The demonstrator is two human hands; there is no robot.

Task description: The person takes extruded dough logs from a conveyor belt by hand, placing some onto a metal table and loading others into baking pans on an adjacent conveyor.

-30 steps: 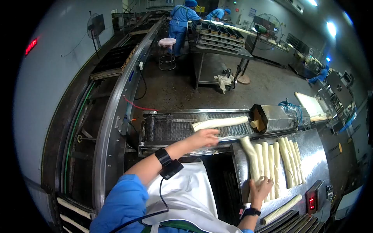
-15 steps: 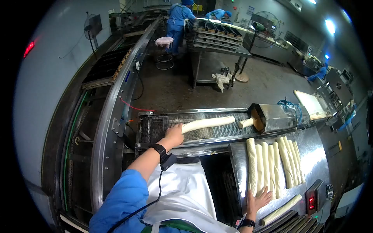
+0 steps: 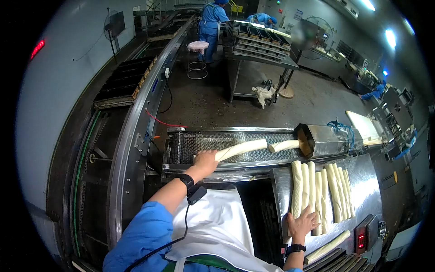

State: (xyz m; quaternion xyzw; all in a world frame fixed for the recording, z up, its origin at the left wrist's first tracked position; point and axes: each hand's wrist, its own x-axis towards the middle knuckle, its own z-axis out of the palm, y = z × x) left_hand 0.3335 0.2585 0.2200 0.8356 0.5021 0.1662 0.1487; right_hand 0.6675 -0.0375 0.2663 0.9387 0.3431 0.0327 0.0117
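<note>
On the mesh conveyor [image 3: 188, 147] lies a long, pale dough roll [image 3: 242, 148]. My left hand [image 3: 206, 163] is closed around its left end. Behind it, a second dough piece [image 3: 285, 145] sticks out of a metal housing [image 3: 333, 139]. My right hand [image 3: 302, 224] has its fingers spread at the lower ends of several dough rolls [image 3: 312, 190] lined up on the steel table [image 3: 362, 177]. Its fingertips touch the ones on the left side of the row. One separate dough roll [image 3: 328, 247] lies lower down, near the table's front edge.
A small box with a red display [image 3: 361, 239] stands at the table's right edge. Dark trays [image 3: 335, 265] are at the bottom. To the left runs a long conveyor rail [image 3: 131, 129] carrying black pans [image 3: 124, 79]. A co-worker [image 3: 209, 31] stands beyond, beside stacked pans [image 3: 263, 43].
The second dough piece has come further out of the housing, toward the left. My right hand has slid up a little along the row. My left hand stays on the dough roll's end.
</note>
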